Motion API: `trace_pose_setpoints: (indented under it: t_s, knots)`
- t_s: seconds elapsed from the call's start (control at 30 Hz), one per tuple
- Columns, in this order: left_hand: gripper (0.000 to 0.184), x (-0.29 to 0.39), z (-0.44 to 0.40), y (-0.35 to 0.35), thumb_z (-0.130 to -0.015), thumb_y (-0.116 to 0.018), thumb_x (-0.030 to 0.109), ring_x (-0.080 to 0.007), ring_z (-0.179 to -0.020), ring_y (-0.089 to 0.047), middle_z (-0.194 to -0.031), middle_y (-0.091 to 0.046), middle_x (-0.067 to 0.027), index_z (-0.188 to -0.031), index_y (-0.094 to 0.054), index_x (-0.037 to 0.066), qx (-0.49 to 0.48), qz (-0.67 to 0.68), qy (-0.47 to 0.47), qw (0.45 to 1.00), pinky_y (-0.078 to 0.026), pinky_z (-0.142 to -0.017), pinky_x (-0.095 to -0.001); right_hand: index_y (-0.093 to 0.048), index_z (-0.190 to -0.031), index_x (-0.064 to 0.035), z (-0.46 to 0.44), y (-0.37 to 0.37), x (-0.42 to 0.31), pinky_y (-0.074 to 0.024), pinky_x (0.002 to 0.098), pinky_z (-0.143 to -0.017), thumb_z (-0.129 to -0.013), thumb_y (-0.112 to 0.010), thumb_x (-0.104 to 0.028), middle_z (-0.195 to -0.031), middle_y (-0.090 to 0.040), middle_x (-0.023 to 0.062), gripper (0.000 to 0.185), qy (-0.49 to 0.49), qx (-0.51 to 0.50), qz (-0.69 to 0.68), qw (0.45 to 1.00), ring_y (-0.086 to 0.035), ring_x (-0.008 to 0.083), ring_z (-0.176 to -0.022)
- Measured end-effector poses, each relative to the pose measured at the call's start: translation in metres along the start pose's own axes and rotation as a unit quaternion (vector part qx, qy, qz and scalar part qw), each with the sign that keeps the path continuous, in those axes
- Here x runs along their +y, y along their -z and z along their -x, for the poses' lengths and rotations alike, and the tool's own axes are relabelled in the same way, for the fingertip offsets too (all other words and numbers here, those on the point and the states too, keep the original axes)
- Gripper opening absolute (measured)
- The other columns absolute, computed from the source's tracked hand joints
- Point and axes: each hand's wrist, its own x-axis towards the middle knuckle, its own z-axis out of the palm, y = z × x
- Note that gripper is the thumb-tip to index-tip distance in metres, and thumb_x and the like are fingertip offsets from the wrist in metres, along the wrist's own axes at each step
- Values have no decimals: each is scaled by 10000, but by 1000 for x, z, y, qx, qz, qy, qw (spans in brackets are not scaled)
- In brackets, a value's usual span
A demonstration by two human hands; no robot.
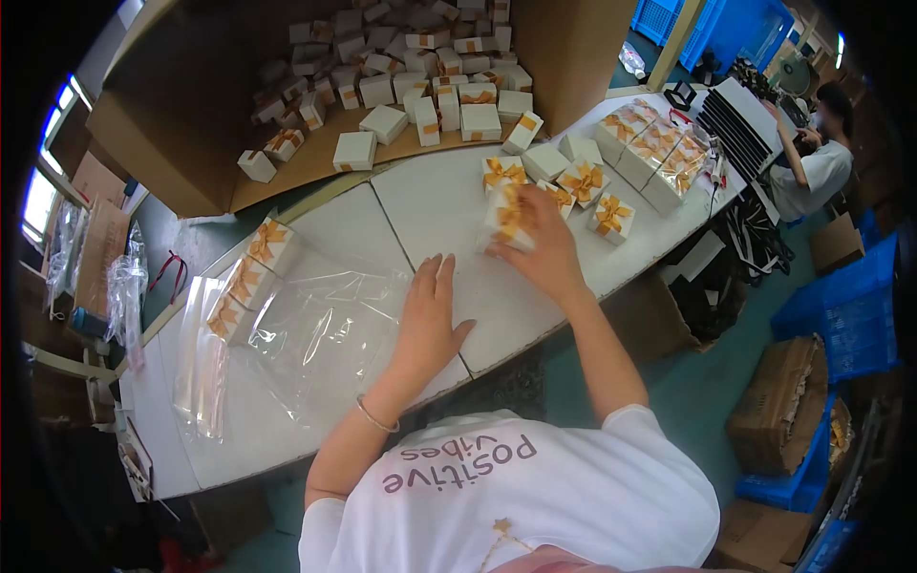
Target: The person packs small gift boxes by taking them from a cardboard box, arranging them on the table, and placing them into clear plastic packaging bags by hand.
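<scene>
My right hand (543,246) grips a small white gift box (501,212) with a gold ribbon bow, slightly blurred, above the white table. My left hand (428,313) lies open on the tabletop, fingers stretched out, beside a clear plastic bag (330,320). At the left, a row of white gift boxes with gold bows (250,277) lies at the edge of the clear plastic; I cannot tell whether they are inside it. Several loose bowed boxes, such as this gift box (611,218), stand just beyond my right hand.
A large cardboard carton (181,134) on its side holds many white boxes (411,86). Plastic-wrapped boxes (654,153) stand at the table's right. Another person (812,167) sits farther right. Blue crates (845,306) and brown cartons (778,406) are on the floor.
</scene>
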Motion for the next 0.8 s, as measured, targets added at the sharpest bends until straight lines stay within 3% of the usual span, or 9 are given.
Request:
trace_pose_setpoints:
  t_s: [0.07,0.2,0.3,0.37,0.43,0.5,0.57,0.67,0.8]
  knots:
    - [912,7,8,9,-685,-804,66,-429,-1365,-328,-1477,-334,-228,-1457,-320,20,-2,-9,-7,1000,-328,-1120,-466,-448,-1332,-74,-5,-8,21,-423,429,-1058,-701,-830,-165,-1362,-451,152,743,22,-182,269,946,-498,335,-1232]
    - [818,6,45,59,-712,-787,66,-413,-1399,-297,-1489,-343,-204,-1431,-397,43,67,-132,8,989,-312,-1123,-491,-420,-1358,-84,-6,0,14,-418,421,-1066,-718,-818,-165,-1380,-434,146,758,-12,-201,252,947,-460,318,-1285]
    - [756,3,72,93,-742,-744,54,-406,-1410,-291,-1490,-349,-200,-1425,-420,43,63,-238,86,965,-272,-1137,-511,-344,-1396,-93,5,8,9,-406,404,-1064,-728,-815,-176,-1368,-438,137,821,-86,-199,47,975,-436,292,-1309]
    - [728,-6,88,101,-757,-713,43,-398,-1408,-300,-1492,-352,-194,-1425,-426,43,46,-306,148,939,-250,-1145,-518,-273,-1412,-96,19,7,-2,-379,388,-1076,-712,-832,-172,-1358,-430,124,899,-237,-181,-242,923,-434,260,-1293]
    - [652,-29,99,103,-778,-641,23,-385,-1411,-300,-1479,-377,-190,-1403,-455,36,30,-381,153,911,-206,-1160,-534,-248,-1400,-91,32,-4,-14,-363,368,-1076,-698,-847,-160,-1346,-415,116,925,-251,-213,-288,899,-422,232,-1279]
    - [460,-52,104,102,-781,-593,9,-364,-1312,-434,-1321,-535,-168,-1240,-580,17,84,-429,144,888,-297,-1115,-493,-246,-1387,-86,46,-20,-26,-355,358,-1077,-709,-837,-148,-1324,-416,112,901,-256,-270,-327,868,-425,233,-1265]
    - [251,-66,109,108,-768,-609,10,-305,-1050,-587,-1038,-640,-106,-1015,-652,29,129,-336,121,925,-443,-935,-418,-255,-1368,-93,56,-37,-46,-346,350,-1078,-716,-845,-155,-1267,-423,98,881,-223,-364,-322,845,-424,223,-1245]
    - [140,-57,101,121,-751,-627,26,-247,-776,-583,-826,-598,-50,-886,-652,51,241,-341,84,905,-471,-701,-368,-291,-1328,-77,78,-76,-81,-374,370,-1063,-755,-831,-176,-1258,-438,113,794,-115,-447,-236,855,-459,253,-1230]
    - [137,-44,99,139,-800,-694,53,-247,-722,-578,-787,-597,-62,-937,-686,53,263,-314,98,907,-470,-622,-374,-356,-1278,-40,97,-150,-110,-423,438,-1014,-730,-812,-125,-1270,-438,179,718,38,-376,-131,917,-495,362,-1176]
